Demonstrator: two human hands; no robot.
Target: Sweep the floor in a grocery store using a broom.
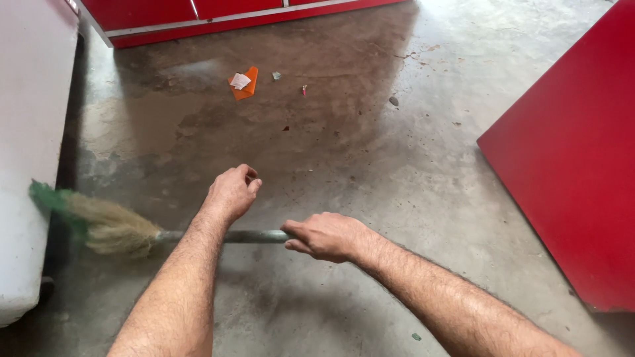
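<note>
Right hand point(327, 236) clenched around the grey handle of the broom point(112, 228), held low and flat over the concrete floor point(397, 172). Left hand point(231, 193) loosely curled above the handle, grasping nothing. Bristles at the white wall point(26, 132). Beyond the broom, unswept: orange scrap point(247, 86), small crumbs. Red panel point(569, 165) right of the broom.
</note>
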